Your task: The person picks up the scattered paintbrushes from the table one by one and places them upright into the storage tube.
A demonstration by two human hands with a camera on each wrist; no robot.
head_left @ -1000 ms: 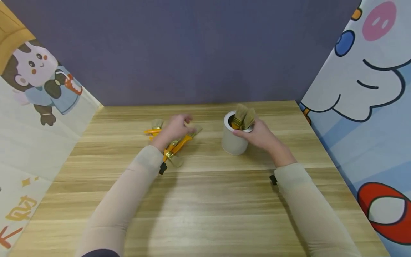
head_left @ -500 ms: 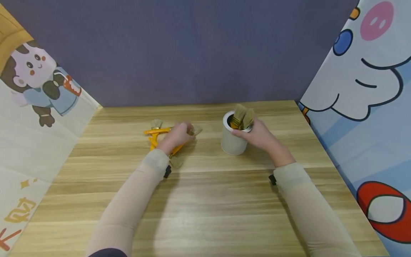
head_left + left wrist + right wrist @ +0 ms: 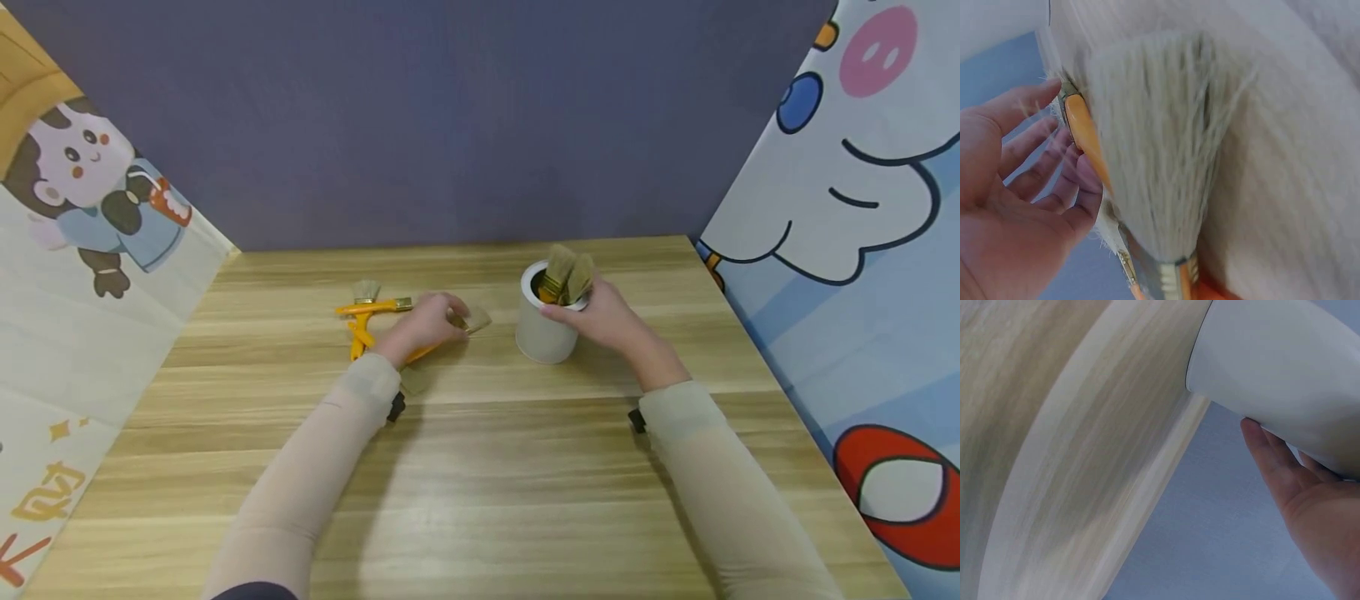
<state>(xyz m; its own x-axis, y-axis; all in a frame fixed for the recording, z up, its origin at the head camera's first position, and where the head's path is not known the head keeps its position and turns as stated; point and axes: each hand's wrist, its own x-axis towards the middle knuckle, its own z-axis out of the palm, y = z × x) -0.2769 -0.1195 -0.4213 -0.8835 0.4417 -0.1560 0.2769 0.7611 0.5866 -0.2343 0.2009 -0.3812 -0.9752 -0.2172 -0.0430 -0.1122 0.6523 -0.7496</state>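
In the head view my left hand [image 3: 431,321] pinches a paintbrush [image 3: 477,318] by its ferrule, with pale bristles pointing right past the fingertips. The left wrist view shows its orange handle [image 3: 1085,128] between thumb and fingers. My right hand [image 3: 606,317] grips the upper right side of a white can [image 3: 545,335], thumb at the rim. Two paintbrushes [image 3: 558,271] stand in that can, bristles up. Left of my left hand lie several orange-handled paintbrushes [image 3: 373,307], crossing one another. Another brush's bristles [image 3: 1160,137] fill the middle of the left wrist view.
The wooden table [image 3: 480,483] has a dark purple-grey wall [image 3: 450,125] behind it. Cartoon-printed panels [image 3: 45,333] border it on the left and right. The can stands near the table's back, right of the loose brushes.
My left hand has come down onto a paintbrush, taken hold of it and shifted it slightly to the right. The right hand and the can have stayed in place.
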